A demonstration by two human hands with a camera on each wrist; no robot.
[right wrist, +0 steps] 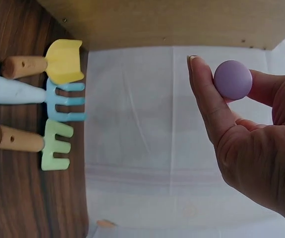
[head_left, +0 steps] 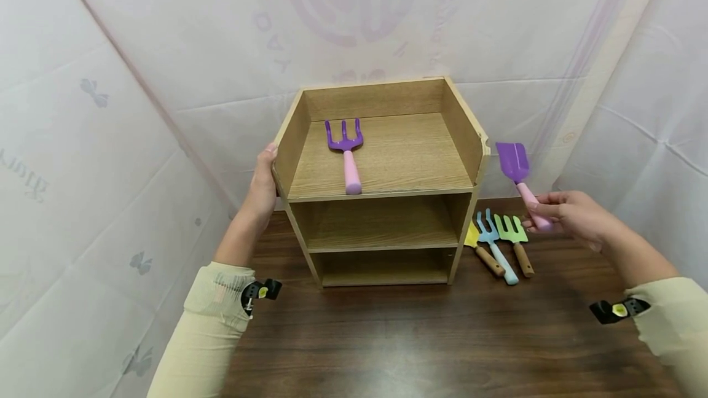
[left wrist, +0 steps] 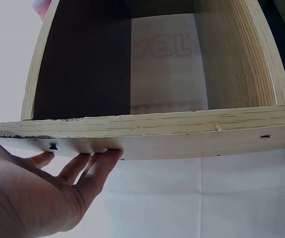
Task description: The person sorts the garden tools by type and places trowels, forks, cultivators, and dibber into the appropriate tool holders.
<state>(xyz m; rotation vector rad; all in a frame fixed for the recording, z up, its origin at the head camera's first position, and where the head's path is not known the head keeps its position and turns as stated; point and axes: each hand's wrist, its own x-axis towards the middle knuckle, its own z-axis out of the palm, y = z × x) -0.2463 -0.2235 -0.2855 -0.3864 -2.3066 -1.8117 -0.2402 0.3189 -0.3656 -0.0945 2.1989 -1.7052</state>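
A small wooden shelf unit (head_left: 381, 248) stands upright in the middle of the head view. My left hand (head_left: 262, 186) rests against its left side panel, and the left wrist view shows the fingertips (left wrist: 113, 154) touching the outer face. On the top board lies a purple hand fork (head_left: 351, 164) with a pink handle. To the right of the shelf, my right hand (head_left: 578, 217) pinches the pink handle of a purple hand trowel (head_left: 513, 163) between thumb and fingers, blade upward. In the right wrist view only the round handle end (right wrist: 233, 80) shows.
Right of the shelf, a yellow trowel (right wrist: 65, 61), a blue hand fork (right wrist: 21, 92) and a green hand fork (right wrist: 56, 144) lie side by side on the dark wooden table (head_left: 381, 336). White patterned sheeting (head_left: 221, 48) hangs behind and at both sides.
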